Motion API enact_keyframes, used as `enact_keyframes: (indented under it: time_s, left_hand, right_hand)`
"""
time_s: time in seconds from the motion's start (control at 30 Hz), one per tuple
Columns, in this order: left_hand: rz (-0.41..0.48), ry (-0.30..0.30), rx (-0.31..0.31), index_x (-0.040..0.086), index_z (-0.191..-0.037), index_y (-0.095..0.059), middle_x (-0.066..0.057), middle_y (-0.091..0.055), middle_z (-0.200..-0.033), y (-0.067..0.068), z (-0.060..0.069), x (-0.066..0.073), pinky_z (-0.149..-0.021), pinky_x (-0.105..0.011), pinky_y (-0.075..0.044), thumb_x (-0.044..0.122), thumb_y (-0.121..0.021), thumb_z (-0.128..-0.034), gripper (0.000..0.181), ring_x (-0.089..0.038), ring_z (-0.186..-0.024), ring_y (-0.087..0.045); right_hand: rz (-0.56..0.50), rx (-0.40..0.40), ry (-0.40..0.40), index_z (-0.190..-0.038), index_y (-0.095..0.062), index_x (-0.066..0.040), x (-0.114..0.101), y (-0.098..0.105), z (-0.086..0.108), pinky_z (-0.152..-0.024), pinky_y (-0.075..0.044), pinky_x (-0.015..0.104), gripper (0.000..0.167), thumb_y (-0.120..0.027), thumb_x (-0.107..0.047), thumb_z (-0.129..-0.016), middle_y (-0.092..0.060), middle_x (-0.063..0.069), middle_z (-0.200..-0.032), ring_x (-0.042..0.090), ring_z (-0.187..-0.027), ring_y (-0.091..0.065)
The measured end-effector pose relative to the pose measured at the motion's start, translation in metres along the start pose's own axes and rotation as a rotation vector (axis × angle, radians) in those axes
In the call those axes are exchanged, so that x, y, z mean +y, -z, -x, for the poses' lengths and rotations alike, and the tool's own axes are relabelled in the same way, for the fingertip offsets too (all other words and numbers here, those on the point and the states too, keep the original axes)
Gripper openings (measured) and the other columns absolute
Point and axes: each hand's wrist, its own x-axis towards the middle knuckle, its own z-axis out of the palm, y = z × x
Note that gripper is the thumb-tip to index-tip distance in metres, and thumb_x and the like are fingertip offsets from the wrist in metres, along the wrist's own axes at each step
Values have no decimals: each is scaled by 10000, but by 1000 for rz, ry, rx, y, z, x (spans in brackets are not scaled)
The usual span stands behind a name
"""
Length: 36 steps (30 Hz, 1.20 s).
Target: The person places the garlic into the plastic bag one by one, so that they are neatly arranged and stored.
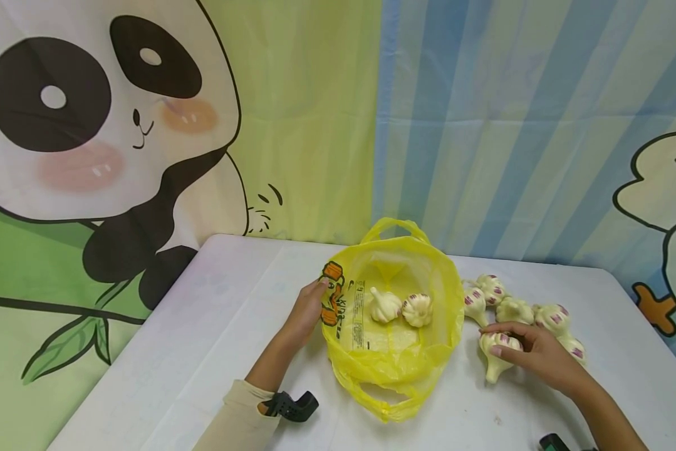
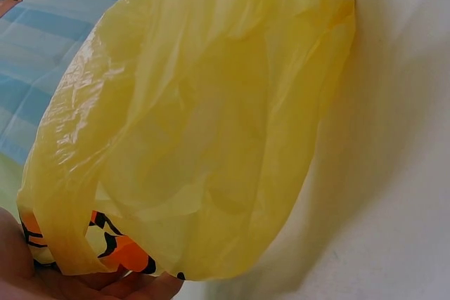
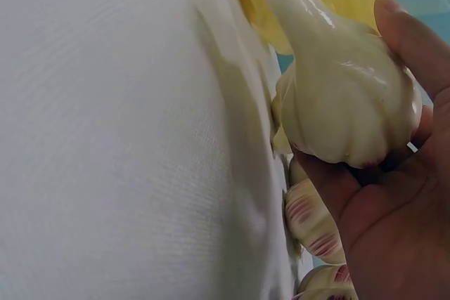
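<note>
- Beyond the left hand, a printed panda fills the backdrop; white table spreads beneath both hands.
- Just right of the left hand, and between the two hands, the yellow plastic bag lies with its mouth open upward, one handle loop on the far side, the other on the near side.
- Inside it, two garlic bulbs rest close together, on the left hand's right.
- Five more bulbs cluster just beyond the right hand, the nearest ones close by its knuckles.
- Farther right, past the right hand, a cartoon with an orange foot shows on the backdrop.
- The left hand grips the bag's left edge by its printed patch; the forearm reaches forward and rightward from a beige sleeve, a black device at the wrist.
- The right hand pinches one garlic bulb between thumb and fingers, its stalk pointing toward the person; whether it touches the table cannot be told. The bare forearm slants forward and leftward.
</note>
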Motion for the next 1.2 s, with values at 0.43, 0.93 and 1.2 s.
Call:
enact_keyframes:
  time_s: [0.43,0.93,1.2]
  left_hand:
    - [2,5,-3,22,-1376,-502,-230,-581,-1116,0,-2,0,-954,-410,-389,379,-310,-1069,508,-338,-1076,-536]
    - [-3,-1,-1,42,-1396,-490,-200,-585,-1149,0,0,-1,-977,-411,-387,401,-324,-1061,518,-315,-1116,-528]
    - [-2,19,8,56,-1373,-514,-202,-592,-1119,0,0,0,-967,-412,-390,393,-320,-1061,499,-325,-1086,-538]
  right_hand:
    - [31,91,83,-1224,-661,-98,-11,3,1,-705,-475,206,307,-683,-189,-932,-656,44,-1186,-29,-1026,-529]
    - [68,120,105,-1212,-674,-124,-17,10,-7,-762,-454,150,289,-684,-195,-932,-642,-41,-1192,-74,-1076,-483]
    - [2,112,136,-1224,-650,-60,-32,15,-9,-770,-470,138,299,-675,-121,-932,-644,-98,-1181,-74,-1079,-503]
